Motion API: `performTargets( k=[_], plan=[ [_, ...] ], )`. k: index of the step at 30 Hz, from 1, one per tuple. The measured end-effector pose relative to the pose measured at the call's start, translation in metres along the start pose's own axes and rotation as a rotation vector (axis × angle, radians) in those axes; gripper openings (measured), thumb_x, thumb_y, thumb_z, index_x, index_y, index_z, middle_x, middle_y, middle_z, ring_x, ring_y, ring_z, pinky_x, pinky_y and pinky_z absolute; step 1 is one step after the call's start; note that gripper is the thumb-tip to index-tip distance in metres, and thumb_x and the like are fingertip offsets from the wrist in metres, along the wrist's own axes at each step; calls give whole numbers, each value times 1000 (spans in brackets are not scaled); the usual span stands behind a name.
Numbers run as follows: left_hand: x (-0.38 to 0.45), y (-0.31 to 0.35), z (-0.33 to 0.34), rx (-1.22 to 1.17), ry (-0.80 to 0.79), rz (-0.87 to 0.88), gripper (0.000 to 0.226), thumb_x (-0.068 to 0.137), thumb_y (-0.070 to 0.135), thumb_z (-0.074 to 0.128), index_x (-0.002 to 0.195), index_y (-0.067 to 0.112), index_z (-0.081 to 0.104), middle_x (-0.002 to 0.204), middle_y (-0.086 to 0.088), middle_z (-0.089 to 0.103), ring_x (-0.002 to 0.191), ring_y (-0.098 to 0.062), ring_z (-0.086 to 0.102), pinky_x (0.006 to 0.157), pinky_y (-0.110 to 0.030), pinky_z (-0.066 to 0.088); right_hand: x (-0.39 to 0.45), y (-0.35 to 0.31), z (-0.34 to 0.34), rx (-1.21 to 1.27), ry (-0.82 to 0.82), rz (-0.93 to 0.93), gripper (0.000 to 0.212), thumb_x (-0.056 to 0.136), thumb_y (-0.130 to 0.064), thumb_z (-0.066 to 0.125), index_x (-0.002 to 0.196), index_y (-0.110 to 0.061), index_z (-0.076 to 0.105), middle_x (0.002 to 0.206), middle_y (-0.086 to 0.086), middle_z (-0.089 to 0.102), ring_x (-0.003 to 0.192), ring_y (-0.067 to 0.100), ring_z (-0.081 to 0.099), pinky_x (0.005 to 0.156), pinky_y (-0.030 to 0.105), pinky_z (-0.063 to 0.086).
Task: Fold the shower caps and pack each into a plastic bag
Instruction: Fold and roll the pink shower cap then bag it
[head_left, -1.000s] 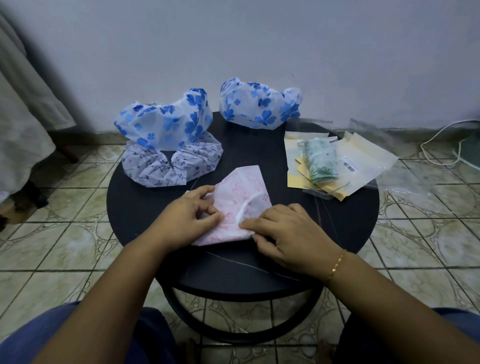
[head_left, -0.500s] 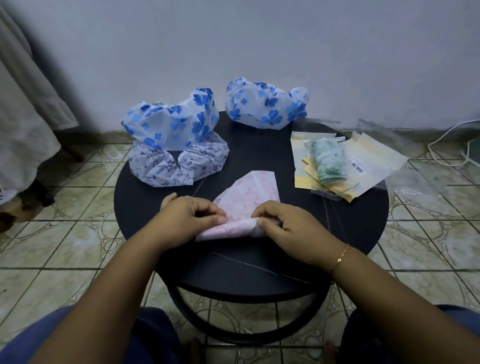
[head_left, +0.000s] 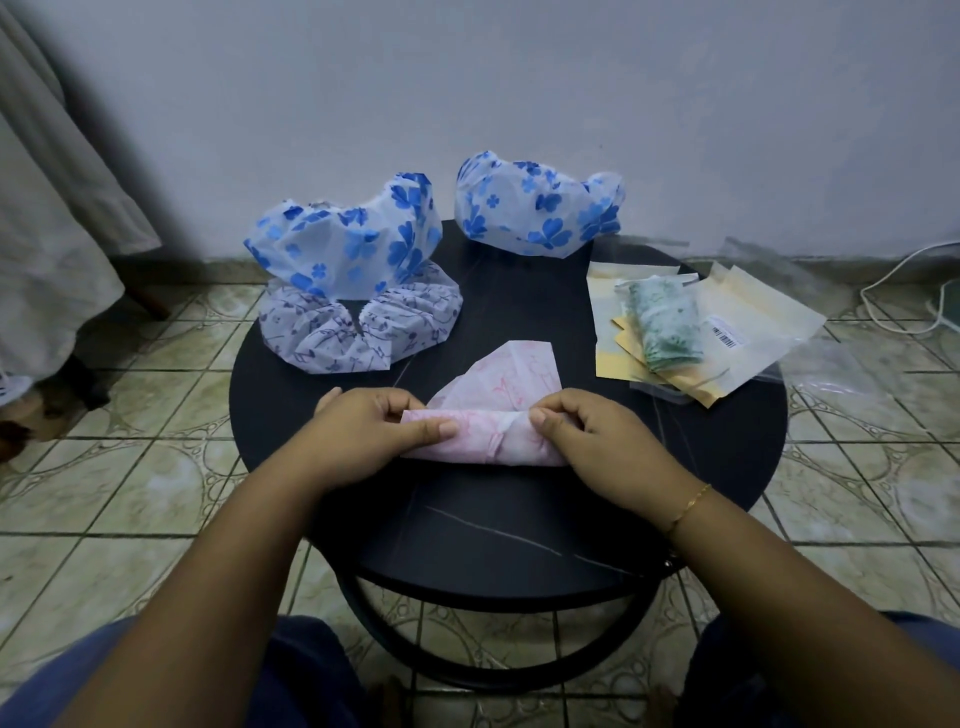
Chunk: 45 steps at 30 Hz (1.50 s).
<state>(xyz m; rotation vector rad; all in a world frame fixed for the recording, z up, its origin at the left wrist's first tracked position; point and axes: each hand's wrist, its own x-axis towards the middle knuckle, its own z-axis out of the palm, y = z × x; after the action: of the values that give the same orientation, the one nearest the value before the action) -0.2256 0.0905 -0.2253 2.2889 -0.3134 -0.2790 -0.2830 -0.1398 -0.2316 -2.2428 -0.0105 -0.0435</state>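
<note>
A pink patterned shower cap (head_left: 498, 395) lies on the round black table (head_left: 519, 519), its near edge rolled into a narrow band. My left hand (head_left: 363, 434) pinches the left end of that roll. At the right end my right hand (head_left: 592, 441) pinches it as well. Two blue-flowered caps (head_left: 353, 244) (head_left: 535, 213) stand puffed up at the back, the left one on top of a white cap with dark print (head_left: 363, 332). A green cap (head_left: 665, 325) sits packed in a clear bag on a pile of flat plastic bags (head_left: 758, 322) at the right.
The table stands on a tiled floor (head_left: 130, 467) close to a pale wall. A white cable (head_left: 904, 275) runs along the floor at the far right. Light cloth (head_left: 47, 249) hangs at the left edge. My knees in blue trousers flank the table's near side.
The near edge of the pink cap has been rolled away from me into a band. Both hands moved apart to its two ends.
</note>
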Motion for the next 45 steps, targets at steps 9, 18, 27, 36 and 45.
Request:
performTargets(
  k=[9, 18, 27, 36, 45],
  plan=[
    [-2, 7, 5, 5, 77, -203, 51, 78, 64, 60, 53, 20, 49, 42, 14, 42, 64, -8, 43, 106, -46, 31, 9, 2, -3, 38, 38, 159, 13, 84, -25, 69, 95, -24, 62, 82, -10, 57, 82, 9, 55, 76, 23, 44],
    [-4, 14, 14, 192, 206, -190, 25, 82, 54, 61, 86, 30, 61, 89, 15, 64, 85, 4, 52, 112, -39, 22, 8, -4, 4, -136, 106, 187, 36, 87, -31, 65, 119, -18, 59, 114, 3, 54, 105, 18, 53, 78, 18, 33],
    [-6, 15, 28, 364, 177, 348, 60, 90, 17, 50, 143, 39, 32, 154, 18, 15, 141, -7, 21, 110, -37, 22, -11, 3, 23, -497, 282, -255, 33, 82, -9, 50, 111, -17, 65, 122, 8, 59, 114, 29, 54, 83, 42, 46],
    [3, 20, 30, 607, -118, 169, 51, 95, 19, 34, 141, 40, 35, 151, 22, 25, 139, 6, 17, 115, -35, 3, -20, 6, 22, -608, -124, -304, 63, 86, -41, 14, 143, -28, 36, 150, -4, 35, 140, 14, 28, 112, 40, 20],
    [0, 19, 23, 495, -208, 105, 51, 96, 18, 33, 136, 49, 36, 148, 30, 24, 143, -2, 5, 113, -42, -14, -19, 7, 16, -508, -117, -294, 55, 87, -29, 34, 142, -32, 34, 147, -13, 38, 140, 7, 23, 114, 34, 10]
  ],
)
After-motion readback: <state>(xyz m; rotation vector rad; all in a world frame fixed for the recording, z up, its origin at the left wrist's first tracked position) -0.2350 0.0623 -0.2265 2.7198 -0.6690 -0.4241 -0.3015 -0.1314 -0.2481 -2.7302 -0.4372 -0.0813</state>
